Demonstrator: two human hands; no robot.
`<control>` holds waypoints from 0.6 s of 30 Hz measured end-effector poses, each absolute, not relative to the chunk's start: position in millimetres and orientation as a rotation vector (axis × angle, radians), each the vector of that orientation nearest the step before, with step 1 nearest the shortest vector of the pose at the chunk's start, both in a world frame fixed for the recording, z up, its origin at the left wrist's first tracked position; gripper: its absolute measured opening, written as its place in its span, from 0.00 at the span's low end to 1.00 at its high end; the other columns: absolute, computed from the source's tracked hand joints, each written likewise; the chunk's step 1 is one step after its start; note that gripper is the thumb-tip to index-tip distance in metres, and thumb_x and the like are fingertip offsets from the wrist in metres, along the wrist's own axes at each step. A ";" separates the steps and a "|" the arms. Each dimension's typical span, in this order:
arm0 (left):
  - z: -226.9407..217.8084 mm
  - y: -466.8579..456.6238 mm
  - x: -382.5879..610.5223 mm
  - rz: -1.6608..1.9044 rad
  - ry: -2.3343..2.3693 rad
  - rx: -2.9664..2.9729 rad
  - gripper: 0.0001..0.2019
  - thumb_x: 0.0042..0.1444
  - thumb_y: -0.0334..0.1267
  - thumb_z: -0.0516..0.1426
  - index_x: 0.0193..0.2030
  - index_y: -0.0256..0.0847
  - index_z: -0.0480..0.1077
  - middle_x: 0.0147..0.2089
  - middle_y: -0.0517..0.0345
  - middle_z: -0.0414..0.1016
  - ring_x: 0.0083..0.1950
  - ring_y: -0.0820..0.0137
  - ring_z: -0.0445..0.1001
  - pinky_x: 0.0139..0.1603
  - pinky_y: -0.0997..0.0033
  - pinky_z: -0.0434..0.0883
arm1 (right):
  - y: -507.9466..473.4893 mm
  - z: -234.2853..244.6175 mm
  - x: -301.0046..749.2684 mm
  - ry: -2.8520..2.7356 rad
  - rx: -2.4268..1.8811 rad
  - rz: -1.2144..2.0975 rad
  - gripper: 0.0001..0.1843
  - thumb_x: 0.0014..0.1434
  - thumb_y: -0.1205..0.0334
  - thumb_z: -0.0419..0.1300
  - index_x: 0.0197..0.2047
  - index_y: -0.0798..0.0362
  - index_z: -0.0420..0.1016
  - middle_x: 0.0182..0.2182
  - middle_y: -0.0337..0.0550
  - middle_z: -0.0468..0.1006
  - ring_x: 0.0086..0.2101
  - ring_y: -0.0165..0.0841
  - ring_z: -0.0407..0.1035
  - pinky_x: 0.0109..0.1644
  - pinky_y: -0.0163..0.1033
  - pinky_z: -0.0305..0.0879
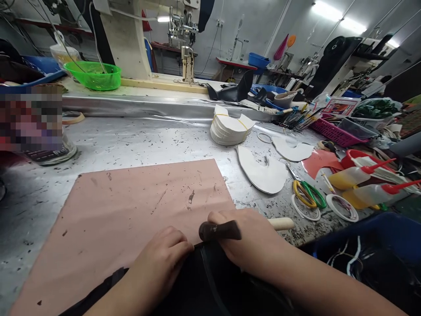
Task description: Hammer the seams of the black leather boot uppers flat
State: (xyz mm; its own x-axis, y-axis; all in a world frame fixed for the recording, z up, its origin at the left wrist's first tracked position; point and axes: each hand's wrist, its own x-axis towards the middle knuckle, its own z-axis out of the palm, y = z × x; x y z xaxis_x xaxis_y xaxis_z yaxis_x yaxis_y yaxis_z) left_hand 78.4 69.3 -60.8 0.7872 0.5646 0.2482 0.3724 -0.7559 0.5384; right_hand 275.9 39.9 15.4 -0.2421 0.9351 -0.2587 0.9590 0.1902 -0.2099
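Note:
My right hand (255,241) is wrapped round a small hammer (219,230) with a dark head and a pale wooden handle that sticks out to the right. Its head rests on a black piece of material (204,281) at the near edge of a pink work mat (138,206). My left hand (161,263) lies beside it with fingers curled, pressing down on the same black piece. Much of the black material is hidden under my arms.
White cut pieces (263,171) and a banded stack of them (230,127) lie beyond the mat. Scissors (307,191), tape rings and glue bottles (362,173) crowd the right. A blue bin (388,232) stands near right, a green bowl (94,74) and sewing machine (128,39) at the back.

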 end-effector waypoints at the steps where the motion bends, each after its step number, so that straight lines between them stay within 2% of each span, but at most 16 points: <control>1: -61.6 68.5 78.6 0.588 0.684 2.533 0.14 0.60 0.26 0.45 0.36 0.40 0.70 0.32 0.56 0.70 0.33 0.70 0.68 0.33 0.72 0.68 | 40.3 16.8 274.8 2.371 1.931 -0.483 0.07 0.55 0.72 0.52 0.32 0.51 0.68 0.26 0.36 0.75 0.25 0.30 0.66 0.25 0.36 0.46; 6: -58.4 66.5 83.1 0.692 0.577 2.704 0.13 0.60 0.24 0.46 0.34 0.38 0.70 0.29 0.57 0.69 0.31 0.69 0.67 0.30 0.71 0.67 | 44.3 19.6 267.1 2.344 1.763 -0.511 0.07 0.55 0.72 0.53 0.31 0.52 0.69 0.25 0.40 0.76 0.24 0.31 0.66 0.24 0.37 0.45; 11: -54.4 56.7 83.9 0.667 0.566 2.939 0.13 0.56 0.21 0.46 0.34 0.36 0.69 0.29 0.55 0.70 0.30 0.67 0.67 0.30 0.68 0.68 | 44.9 17.2 266.1 2.373 1.797 -0.454 0.08 0.56 0.73 0.51 0.32 0.52 0.69 0.25 0.39 0.76 0.24 0.31 0.67 0.24 0.36 0.45; 18: -54.7 51.1 72.1 0.673 0.429 2.973 0.14 0.56 0.21 0.45 0.35 0.38 0.69 0.33 0.53 0.73 0.34 0.67 0.69 0.34 0.69 0.71 | 47.3 18.8 260.7 2.358 1.790 -0.458 0.08 0.55 0.73 0.52 0.32 0.52 0.70 0.26 0.39 0.76 0.25 0.32 0.68 0.25 0.37 0.45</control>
